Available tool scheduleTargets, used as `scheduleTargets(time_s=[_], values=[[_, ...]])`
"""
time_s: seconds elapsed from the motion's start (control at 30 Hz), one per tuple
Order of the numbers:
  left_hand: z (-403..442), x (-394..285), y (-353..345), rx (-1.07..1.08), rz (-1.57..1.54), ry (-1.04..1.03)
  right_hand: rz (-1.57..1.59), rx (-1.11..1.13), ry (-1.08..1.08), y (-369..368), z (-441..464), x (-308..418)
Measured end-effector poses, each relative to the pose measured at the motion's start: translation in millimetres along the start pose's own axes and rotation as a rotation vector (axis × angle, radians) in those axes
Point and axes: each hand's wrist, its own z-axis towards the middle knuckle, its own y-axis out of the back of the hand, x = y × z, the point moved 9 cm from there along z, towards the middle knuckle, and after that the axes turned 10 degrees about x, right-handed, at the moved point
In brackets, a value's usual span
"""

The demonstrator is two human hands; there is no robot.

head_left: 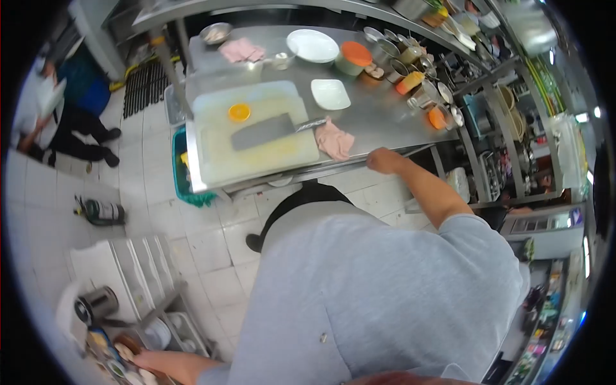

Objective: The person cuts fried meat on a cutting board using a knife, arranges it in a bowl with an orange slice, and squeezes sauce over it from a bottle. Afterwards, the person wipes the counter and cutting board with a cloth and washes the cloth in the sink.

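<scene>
My right hand (pixel 384 160) is closed in a fist by the front edge of the steel table (pixel 256 69); its curled fingers hide whatever is inside. Nearest to it is a crumpled pink cloth (pixel 334 140). A cleaver (pixel 263 131) lies flat on the yellowed cutting board (pixel 221 163), its handle pointing towards the cloth. On the same board sits an orange half (pixel 239 112). At the lower left, my left hand (pixel 144 359) reaches to a brown container (pixel 126 339) with pale pieces in it. Its fingers are too small and blurred to read.
A white square dish (pixel 330 94), an oval plate (pixel 312 45) and an orange-lidded tub (pixel 355 56) stand on the table. Several sauce containers line its right side. Another person (pixel 54 122) stands at the left. A fire extinguisher (pixel 102 212) is by the wall.
</scene>
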Motion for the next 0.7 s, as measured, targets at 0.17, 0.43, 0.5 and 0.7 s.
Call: scheduleTargets(time_s=[0.17, 0.43, 0.5, 0.7], values=[[-141.2, 81.0, -104.8, -0.221, -0.168, 0.061, 0.297, -0.383, -0.099, 87.1, 70.1, -127.5], [-605.7, 140.7, -435.8, 0.584, 0.063, 0.105, 1.164, -0.513, -0.265, 152.0, 249.9, -369.4], [-691.4, 111.4, -495.2, 0.841, 0.075, -0.064, 1.256, -0.511, -0.258, 159.1, 270.3, -387.9], [-853.8, 57.5, -612.2, 1.215, 0.144, -0.125, 1.434, -0.43, -0.323, 180.7, 293.3, -402.9]])
